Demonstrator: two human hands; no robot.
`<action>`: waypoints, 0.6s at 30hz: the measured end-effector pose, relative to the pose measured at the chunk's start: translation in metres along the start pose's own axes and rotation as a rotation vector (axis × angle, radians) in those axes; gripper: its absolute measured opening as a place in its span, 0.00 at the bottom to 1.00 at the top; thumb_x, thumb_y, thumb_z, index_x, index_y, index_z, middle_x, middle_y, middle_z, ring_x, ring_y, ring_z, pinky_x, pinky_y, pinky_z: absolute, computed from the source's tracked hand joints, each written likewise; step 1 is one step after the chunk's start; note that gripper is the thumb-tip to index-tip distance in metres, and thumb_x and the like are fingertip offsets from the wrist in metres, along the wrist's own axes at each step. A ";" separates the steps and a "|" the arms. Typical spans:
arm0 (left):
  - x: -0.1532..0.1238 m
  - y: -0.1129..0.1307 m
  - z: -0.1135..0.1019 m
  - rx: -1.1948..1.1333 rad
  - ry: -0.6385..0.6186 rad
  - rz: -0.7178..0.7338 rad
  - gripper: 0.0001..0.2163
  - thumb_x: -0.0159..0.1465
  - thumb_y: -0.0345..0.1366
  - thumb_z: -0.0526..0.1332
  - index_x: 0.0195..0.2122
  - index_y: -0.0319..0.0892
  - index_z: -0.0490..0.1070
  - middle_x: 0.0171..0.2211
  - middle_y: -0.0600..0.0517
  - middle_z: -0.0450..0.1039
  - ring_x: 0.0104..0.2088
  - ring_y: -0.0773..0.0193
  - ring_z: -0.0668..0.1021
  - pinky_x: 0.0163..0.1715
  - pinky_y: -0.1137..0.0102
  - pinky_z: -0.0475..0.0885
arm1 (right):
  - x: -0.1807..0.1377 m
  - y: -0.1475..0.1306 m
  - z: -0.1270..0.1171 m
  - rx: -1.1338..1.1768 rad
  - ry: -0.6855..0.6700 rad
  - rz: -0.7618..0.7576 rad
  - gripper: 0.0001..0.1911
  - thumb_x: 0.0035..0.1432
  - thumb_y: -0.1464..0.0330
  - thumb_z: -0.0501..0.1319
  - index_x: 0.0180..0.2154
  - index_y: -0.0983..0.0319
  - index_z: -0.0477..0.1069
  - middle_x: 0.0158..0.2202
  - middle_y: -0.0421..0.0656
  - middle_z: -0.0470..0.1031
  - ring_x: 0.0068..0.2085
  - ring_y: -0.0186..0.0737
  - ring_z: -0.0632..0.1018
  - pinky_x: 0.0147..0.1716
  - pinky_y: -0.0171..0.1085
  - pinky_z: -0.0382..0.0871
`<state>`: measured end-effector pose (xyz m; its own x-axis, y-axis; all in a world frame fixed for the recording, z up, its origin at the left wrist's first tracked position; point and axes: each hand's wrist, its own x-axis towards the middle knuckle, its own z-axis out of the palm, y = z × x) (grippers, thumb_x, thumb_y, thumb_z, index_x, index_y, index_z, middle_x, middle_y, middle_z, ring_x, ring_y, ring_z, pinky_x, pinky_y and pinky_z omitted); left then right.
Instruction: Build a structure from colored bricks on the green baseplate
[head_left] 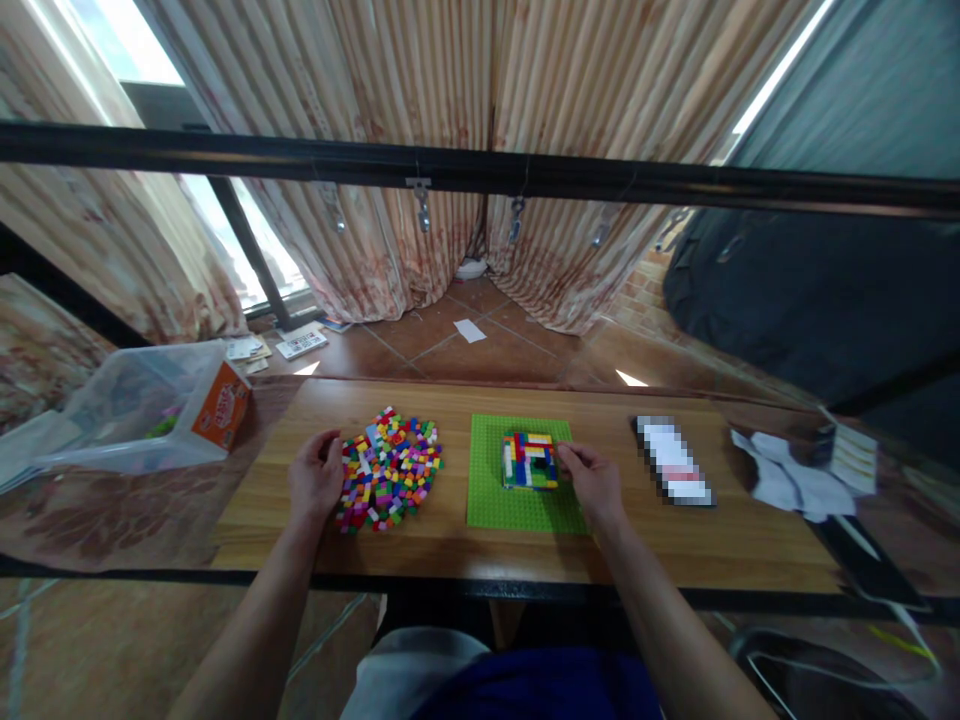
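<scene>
A green baseplate [487, 490] lies in the middle of the wooden table [525, 545]. On it stands a small square build of coloured bricks [529, 460]. My right hand [592, 480] rests at the build's right side, with its fingertips pinched against the bricks there. A loose pile of small coloured bricks [390, 468] lies to the left of the plate. My left hand [316, 476] sits at the pile's left edge, fingers curled down onto the bricks; what they hold, if anything, is hidden.
A clear plastic bin [127, 405] with an orange box [221, 405] sits at the far left. A dark flat object [673, 461] lies right of the plate, and white crumpled paper [787, 470] beyond it. A black rail [480, 170] crosses the view above.
</scene>
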<state>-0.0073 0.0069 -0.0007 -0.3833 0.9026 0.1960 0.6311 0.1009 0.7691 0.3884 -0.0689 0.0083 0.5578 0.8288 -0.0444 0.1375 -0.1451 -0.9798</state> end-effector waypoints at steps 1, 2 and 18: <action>0.000 -0.001 0.000 0.003 0.004 0.003 0.17 0.61 0.43 0.55 0.44 0.41 0.76 0.41 0.45 0.79 0.43 0.55 0.79 0.48 0.62 0.74 | 0.001 -0.001 0.001 -0.007 -0.003 0.004 0.28 0.44 0.46 0.65 0.33 0.65 0.80 0.28 0.47 0.80 0.29 0.40 0.77 0.26 0.36 0.69; 0.000 -0.001 0.001 0.003 0.006 0.007 0.17 0.61 0.43 0.55 0.45 0.41 0.76 0.41 0.46 0.79 0.43 0.55 0.80 0.48 0.62 0.74 | 0.003 -0.002 0.002 -0.013 -0.006 0.006 0.28 0.44 0.46 0.65 0.33 0.65 0.80 0.28 0.47 0.80 0.28 0.39 0.77 0.25 0.36 0.69; -0.001 -0.001 0.001 0.002 0.006 0.014 0.17 0.60 0.43 0.55 0.44 0.41 0.76 0.39 0.47 0.79 0.39 0.57 0.80 0.44 0.64 0.74 | 0.008 0.003 0.006 -0.129 -0.024 -0.042 0.30 0.45 0.46 0.66 0.36 0.66 0.80 0.32 0.49 0.82 0.32 0.43 0.79 0.31 0.39 0.72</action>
<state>-0.0068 0.0062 -0.0018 -0.3785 0.9015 0.2101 0.6378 0.0895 0.7650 0.3881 -0.0597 0.0039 0.5302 0.8478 -0.0101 0.2649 -0.1770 -0.9479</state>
